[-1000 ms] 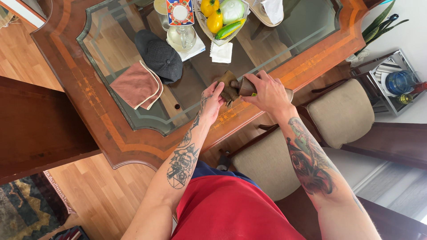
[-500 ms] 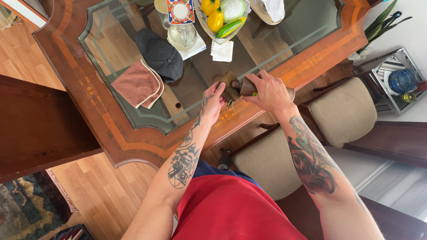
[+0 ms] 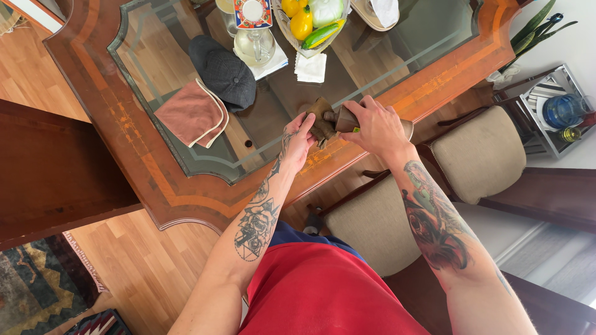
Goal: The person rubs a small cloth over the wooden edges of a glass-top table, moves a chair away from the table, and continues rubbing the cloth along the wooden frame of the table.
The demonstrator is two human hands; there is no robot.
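Both forearms, bare and tattooed, reach up from the bottom of the frame and meet near its centre. The left hand sits just left of centre, fingers pointing up and curled lightly together. The right hand lies just right of it, back to the camera, fingers wrapped closed, wrist bent leftward.

We count two hands, our left hand and right hand, on one brown bottle. On the worktop: one dark cap, one pink cloth, one folded white napkin, one fruit bowl. Two cushioned chairs stand beside.
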